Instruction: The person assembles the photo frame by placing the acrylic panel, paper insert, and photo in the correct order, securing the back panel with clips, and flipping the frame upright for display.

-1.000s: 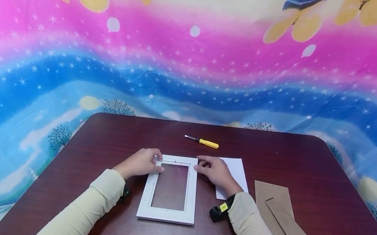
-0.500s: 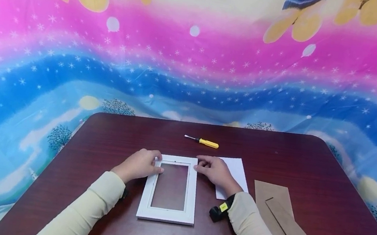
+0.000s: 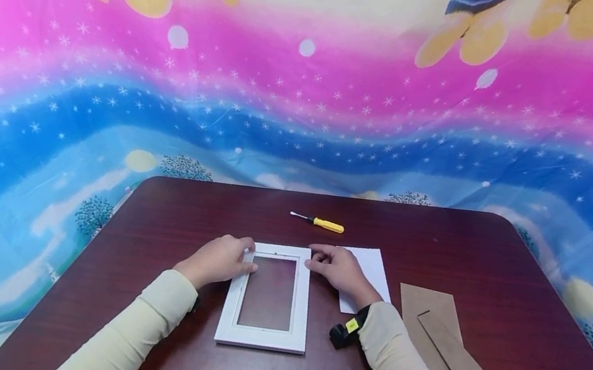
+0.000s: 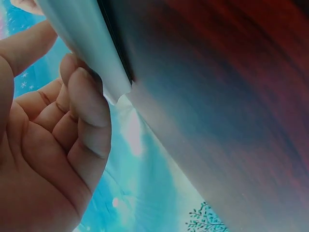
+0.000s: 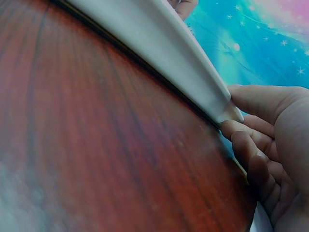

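A white picture frame [image 3: 260, 336] lies flat on the dark red-brown table [image 3: 492, 259], its long side running away from me. My left hand [image 3: 219, 258] holds its far left corner, thumb over the rail. My right hand [image 3: 338, 269] holds its far right corner. In the left wrist view the curled fingers [image 4: 82, 111] press against the frame's white corner [image 4: 91, 43]. The right wrist view has the fingers [image 5: 251, 145] curled beside the frame's corner [image 5: 169, 53], with the thumb above it.
A yellow-handled screwdriver [image 3: 319, 222] lies beyond the frame. A white sheet [image 3: 372, 270] sits under my right wrist. A brown backing board [image 3: 428, 307] with a brown stand piece [image 3: 455, 356] on it lies to the right. A colourful cloth [image 3: 311, 85] hangs behind.
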Demonstrator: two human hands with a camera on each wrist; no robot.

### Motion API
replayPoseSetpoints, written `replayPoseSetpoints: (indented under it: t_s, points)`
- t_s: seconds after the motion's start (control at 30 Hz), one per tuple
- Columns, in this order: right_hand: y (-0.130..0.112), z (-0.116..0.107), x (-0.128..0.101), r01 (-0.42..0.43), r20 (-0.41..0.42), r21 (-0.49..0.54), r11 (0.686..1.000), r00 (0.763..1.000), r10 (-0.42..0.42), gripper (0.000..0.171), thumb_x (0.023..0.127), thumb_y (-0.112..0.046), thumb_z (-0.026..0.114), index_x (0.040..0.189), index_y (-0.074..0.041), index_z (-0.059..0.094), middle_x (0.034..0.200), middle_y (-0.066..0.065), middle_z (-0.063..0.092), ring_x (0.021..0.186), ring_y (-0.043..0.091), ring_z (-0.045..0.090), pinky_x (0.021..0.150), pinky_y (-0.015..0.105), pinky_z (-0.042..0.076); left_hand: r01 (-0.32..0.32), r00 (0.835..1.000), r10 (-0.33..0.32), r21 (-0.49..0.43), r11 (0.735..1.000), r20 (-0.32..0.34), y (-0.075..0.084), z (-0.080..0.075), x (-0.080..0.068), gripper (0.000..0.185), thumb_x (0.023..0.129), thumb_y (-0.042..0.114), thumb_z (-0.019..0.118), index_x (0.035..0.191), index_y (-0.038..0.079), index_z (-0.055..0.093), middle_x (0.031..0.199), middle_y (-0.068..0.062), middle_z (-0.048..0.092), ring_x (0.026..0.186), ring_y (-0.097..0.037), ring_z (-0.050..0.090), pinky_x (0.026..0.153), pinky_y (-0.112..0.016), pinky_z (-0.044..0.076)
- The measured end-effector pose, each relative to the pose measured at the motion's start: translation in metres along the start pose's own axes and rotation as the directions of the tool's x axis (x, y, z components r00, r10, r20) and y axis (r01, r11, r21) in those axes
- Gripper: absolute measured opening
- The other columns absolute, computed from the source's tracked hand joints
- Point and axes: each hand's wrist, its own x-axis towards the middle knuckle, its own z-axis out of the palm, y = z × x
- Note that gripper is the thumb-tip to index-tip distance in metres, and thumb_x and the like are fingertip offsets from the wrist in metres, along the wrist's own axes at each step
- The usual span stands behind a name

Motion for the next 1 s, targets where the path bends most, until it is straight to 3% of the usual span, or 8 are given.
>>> replayPoseSetpoints:
  t_s: [0.2, 0.43, 0.9, 1.0]
  points:
    - [-0.0004, 0.0004, 0.0007, -0.009, 0.005, 0.007, 1.0, 1.0, 0.009, 0.044, 0.086, -0.036, 0.075, 0.125, -0.018, 0.067, 0.082, -0.008, 0.065, 0.065, 0.016, 0.054, 0.061, 0.032, 0.044, -0.015, 1.0, 0.015, 0.038, 0.999, -0.006, 0.0001, 0.0006, -0.001, 0.042, 0.088, 0.039, 0.073, 0.118, 0.011, 0.063, 0.07, 0.005, 0.056, 0.063, -0.01, 0.053, 0.062, -0.031, 0.047]
    - [0.0005, 0.0006, 0.0014, -0.017, 0.007, -0.003, 1.0, 1.0, 0.017, 0.045, 0.086, -0.038, 0.074, 0.126, -0.018, 0.066, 0.084, -0.009, 0.065, 0.068, 0.016, 0.055, 0.063, 0.033, 0.044, -0.04, 0.999, 0.041, 0.068, 0.997, -0.014, 0.001, 0.0014, -0.0005, 0.041, 0.088, 0.038, 0.073, 0.118, 0.011, 0.064, 0.085, 0.002, 0.064, 0.069, -0.009, 0.055, 0.066, -0.031, 0.049]
    - [-0.0009, 0.0001, 0.0004, -0.017, 0.008, 0.011, 1.0, 1.0, 0.017, 0.044, 0.086, -0.037, 0.075, 0.125, -0.018, 0.066, 0.084, -0.008, 0.065, 0.067, 0.017, 0.055, 0.062, 0.033, 0.044, -0.029, 0.999, 0.03, 0.048, 0.998, -0.017, -0.0015, 0.0027, -0.0003, 0.041, 0.087, 0.038, 0.073, 0.118, 0.013, 0.063, 0.078, 0.004, 0.061, 0.068, -0.011, 0.054, 0.067, -0.033, 0.048]
    - [-0.0014, -0.0004, 0.0003, -0.024, 0.008, 0.007, 1.0, 1.0, 0.024, 0.044, 0.087, -0.037, 0.074, 0.125, -0.018, 0.066, 0.084, -0.008, 0.065, 0.067, 0.017, 0.055, 0.062, 0.033, 0.044, -0.044, 0.999, 0.045, 0.059, 0.997, -0.019, -0.0016, 0.004, 0.0004, 0.048, 0.086, 0.046, 0.072, 0.12, 0.013, 0.062, 0.083, 0.003, 0.063, 0.071, -0.01, 0.056, 0.069, -0.033, 0.05]
